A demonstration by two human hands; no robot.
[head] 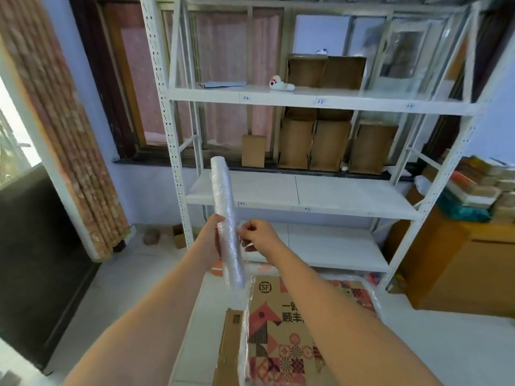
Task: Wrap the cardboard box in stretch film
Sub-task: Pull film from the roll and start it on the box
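Note:
A printed cardboard box [303,330] lies low in the head view, under my forearms, with clear film over part of its top and left edge. My left hand [213,235] grips a roll of stretch film [225,218] around its middle and holds it nearly upright above the box's far left corner. My right hand [257,235] pinches the loose film edge on the roll's right side. A twisted strand of film [246,324] runs from the roll's lower end down along the box's left edge.
A white metal shelving rack [306,98] stands right behind the box, with several brown cartons [328,146] on it. A wooden cabinet [457,263] with stacked items is at the right. A rolled patterned curtain [64,151] and a dark panel [36,246] are at the left.

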